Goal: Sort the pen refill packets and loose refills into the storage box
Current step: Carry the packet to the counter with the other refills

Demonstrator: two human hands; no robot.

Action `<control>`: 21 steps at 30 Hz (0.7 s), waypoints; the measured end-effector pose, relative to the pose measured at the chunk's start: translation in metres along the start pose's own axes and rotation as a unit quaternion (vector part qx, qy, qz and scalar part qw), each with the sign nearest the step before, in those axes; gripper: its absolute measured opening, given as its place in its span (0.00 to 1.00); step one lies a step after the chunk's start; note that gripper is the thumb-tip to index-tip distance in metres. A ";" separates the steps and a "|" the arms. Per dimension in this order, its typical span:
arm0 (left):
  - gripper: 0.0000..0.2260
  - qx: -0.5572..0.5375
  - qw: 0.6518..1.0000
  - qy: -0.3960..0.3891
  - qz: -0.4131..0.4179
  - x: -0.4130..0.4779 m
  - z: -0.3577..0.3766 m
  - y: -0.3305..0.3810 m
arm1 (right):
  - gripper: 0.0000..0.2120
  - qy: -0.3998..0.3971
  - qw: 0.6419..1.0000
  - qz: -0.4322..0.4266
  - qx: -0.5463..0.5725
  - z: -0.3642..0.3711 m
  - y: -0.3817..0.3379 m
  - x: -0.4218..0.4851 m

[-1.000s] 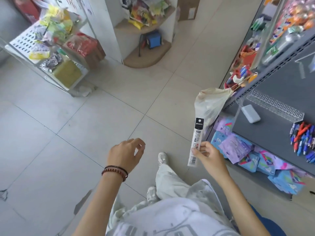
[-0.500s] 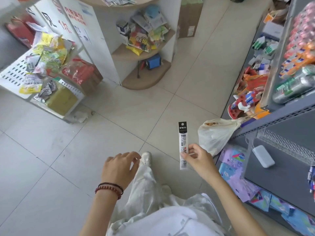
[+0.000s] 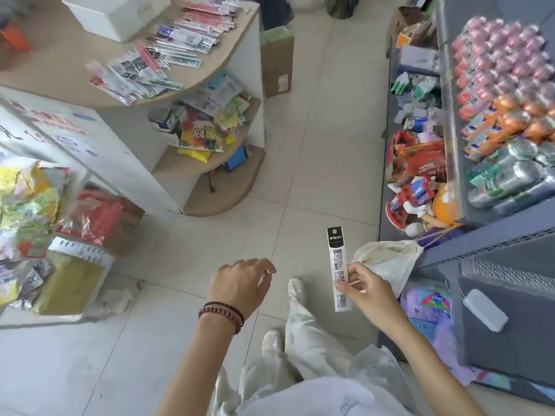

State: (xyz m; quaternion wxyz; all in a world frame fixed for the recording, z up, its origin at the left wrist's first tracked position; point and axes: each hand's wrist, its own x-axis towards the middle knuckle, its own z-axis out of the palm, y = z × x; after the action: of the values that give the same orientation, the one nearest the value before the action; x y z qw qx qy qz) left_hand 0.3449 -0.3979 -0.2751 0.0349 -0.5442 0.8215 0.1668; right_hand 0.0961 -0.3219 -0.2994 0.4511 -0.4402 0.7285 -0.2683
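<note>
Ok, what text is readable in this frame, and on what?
"M&G": black header of the refill packet, pinched by the right hand.
Packet's fine print: too small to read.
Red lettering on the white counter: blurred.
Labels on snack bags and bottles: blurred.

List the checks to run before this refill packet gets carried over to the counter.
1. Grip on the refill packet: ok, the right hand pinches its lower part.
2. Left hand free: ok, open and holding nothing.
3. Storage box located: cannot tell; a white box stands on the counter, its inside out of sight.
4. Other packets found: ok, a pile of packets lies on the counter.
5. Way to the counter: ok, the floor tiles ahead show no obstacle.
</note>
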 end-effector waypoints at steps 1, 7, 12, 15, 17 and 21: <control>0.10 0.005 1.000 0.000 0.007 0.017 -0.003 0.000 | 0.05 0.007 1.000 0.002 0.002 -0.003 -0.002 0.014; 0.09 0.005 1.000 -0.018 -0.007 0.124 -0.031 0.005 | 0.05 0.027 0.999 -0.009 0.034 -0.040 -0.031 0.112; 0.09 0.003 0.999 -0.005 -0.041 0.190 -0.061 0.003 | 0.06 0.046 0.997 -0.005 0.064 -0.079 -0.064 0.187; 0.09 0.009 0.998 0.003 -0.061 0.225 -0.074 -0.002 | 0.05 0.027 0.998 -0.003 0.055 -0.094 -0.081 0.227; 0.09 0.004 0.997 -0.003 -0.072 0.252 -0.080 -0.009 | 0.04 0.023 0.998 0.001 0.056 -0.100 -0.089 0.254; 0.09 -0.009 0.998 -0.043 -0.052 0.308 -0.093 -0.023 | 0.04 0.001 0.999 0.011 0.042 -0.101 -0.108 0.307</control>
State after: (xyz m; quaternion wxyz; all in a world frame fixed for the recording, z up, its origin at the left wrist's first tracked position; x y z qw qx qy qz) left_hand 0.2522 -0.7072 -0.2662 0.0741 -0.5791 0.7881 0.1951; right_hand -0.0143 -0.6440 -0.2979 0.4710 -0.4129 0.7219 -0.2942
